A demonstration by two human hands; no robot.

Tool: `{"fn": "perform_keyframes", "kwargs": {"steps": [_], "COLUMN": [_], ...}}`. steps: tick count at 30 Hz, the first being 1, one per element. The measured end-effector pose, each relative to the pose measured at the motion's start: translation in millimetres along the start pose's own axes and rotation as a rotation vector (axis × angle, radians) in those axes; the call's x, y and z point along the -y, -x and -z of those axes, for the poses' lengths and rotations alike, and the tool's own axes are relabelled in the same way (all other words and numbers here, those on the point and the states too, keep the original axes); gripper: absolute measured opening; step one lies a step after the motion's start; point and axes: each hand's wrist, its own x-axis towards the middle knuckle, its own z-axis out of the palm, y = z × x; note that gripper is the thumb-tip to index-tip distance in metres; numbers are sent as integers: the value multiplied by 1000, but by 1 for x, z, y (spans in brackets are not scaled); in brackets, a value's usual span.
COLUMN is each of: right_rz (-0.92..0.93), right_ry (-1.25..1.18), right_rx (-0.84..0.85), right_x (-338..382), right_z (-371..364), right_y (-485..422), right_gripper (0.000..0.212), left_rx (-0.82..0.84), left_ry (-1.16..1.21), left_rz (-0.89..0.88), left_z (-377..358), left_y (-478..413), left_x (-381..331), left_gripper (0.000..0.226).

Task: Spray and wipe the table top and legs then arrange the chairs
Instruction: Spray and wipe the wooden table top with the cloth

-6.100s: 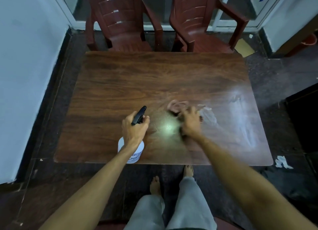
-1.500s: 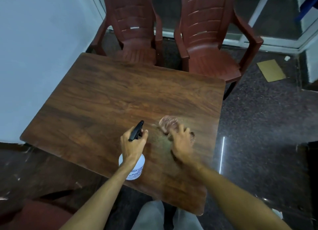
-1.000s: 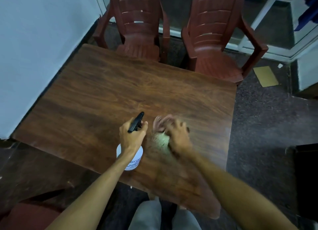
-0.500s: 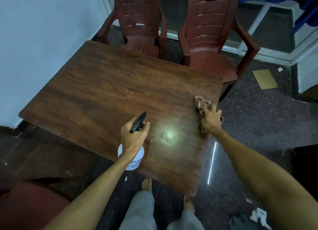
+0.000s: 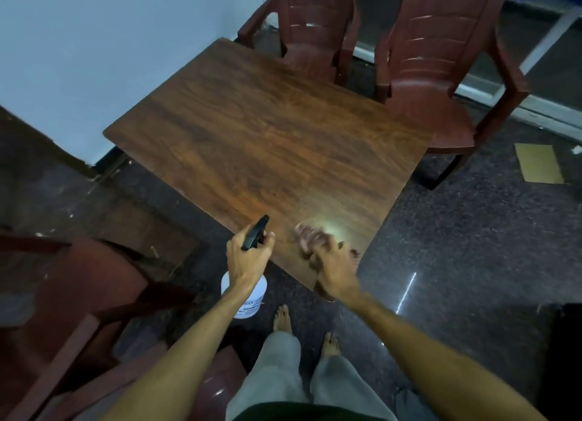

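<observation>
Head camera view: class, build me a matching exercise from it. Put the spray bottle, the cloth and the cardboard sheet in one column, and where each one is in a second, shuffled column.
Column A
1. spray bottle
2. cloth
3. cardboard sheet

Column B
a. flat on the floor, to the right of the table
b. gripped by the left hand
c. under the right hand, on the table's near corner

Pairs: 1-b, 2-c, 3-a
</observation>
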Motion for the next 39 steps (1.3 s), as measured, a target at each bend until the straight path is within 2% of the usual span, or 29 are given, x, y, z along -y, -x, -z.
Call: {"fn": "perform_keyframes", "kwargs": {"steps": [2, 3, 7, 11, 13, 17, 18, 22, 23, 27, 31, 35, 36, 39], "right_rz": [161, 150, -100, 13, 45, -193, -186, 104, 123, -6, 190, -91, -103, 105], "right_ry": [-38, -20, 0, 0, -49, -57, -37, -45, -36, -27, -27, -65, -57, -22], "right_rx": [77, 70, -28, -10, 11, -50, -39, 65, 69, 70, 107, 7, -1, 89], "right_x": [16, 15, -21, -9, -8, 0, 14, 62, 67, 82, 89, 108, 119, 170], "right_z": [-15, -10, 12, -14, -14, -4, -8, -29, -26, -17, -31, -21, -25, -54], "right_y": [6, -4, -25, 63, 70, 18, 15, 1, -17, -73, -71, -159, -169, -171], "right_gripper": [55, 56, 59, 60, 57, 50, 50, 64, 65, 62, 59, 64, 63, 69], "left_rx": [-14, -23, -35, -20, 4, 21, 22, -19, -32, -81, -117, -127, -126, -139], "left_ry": [3, 2, 11, 43, 58, 84, 89, 91, 85, 54, 85, 98, 105, 109], "left_rz": [32, 39, 53, 95, 99, 124, 130, 147, 140, 117, 131, 177, 186, 199], "left_z": [5, 7, 16, 16, 13, 15, 18, 34, 38, 47, 58, 71, 75, 98], "left_y": [5, 7, 8, 3, -3, -18, -22, -46, -50, -61, -79, -116, -123, -159], "left_x": [13, 16, 36, 41, 42, 37, 36, 36, 37, 44, 47, 68, 73, 89], "left_gripper": [19, 19, 19, 18, 17, 16, 16, 20, 19, 22, 26, 27, 26, 24]}}
